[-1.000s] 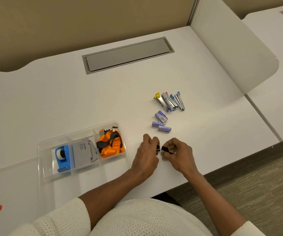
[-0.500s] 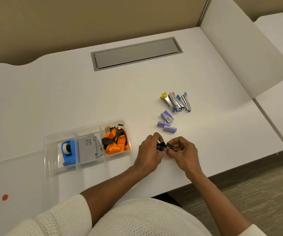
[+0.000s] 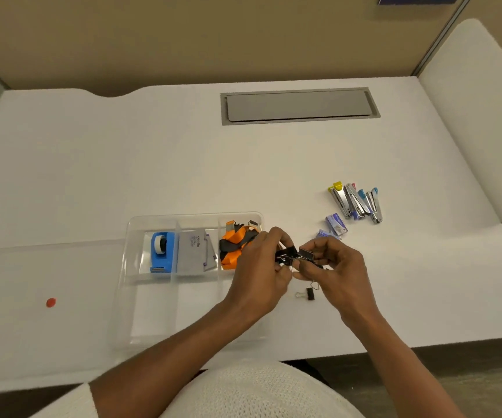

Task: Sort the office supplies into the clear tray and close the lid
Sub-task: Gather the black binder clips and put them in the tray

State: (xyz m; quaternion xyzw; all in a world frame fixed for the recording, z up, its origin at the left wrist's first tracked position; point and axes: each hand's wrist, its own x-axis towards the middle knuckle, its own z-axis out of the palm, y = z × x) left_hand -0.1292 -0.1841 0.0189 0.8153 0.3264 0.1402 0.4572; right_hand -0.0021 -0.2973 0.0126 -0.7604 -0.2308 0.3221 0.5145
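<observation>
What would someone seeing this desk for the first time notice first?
Probably the two hands, left hand and right hand, meeting near the desk's front edge, both gripping black binder clips. Just left of them sits the clear tray, its back compartments holding a blue tape dispenser, a grey box and orange lanyards. Farther right on the desk lies a cluster of small staplers.
</observation>
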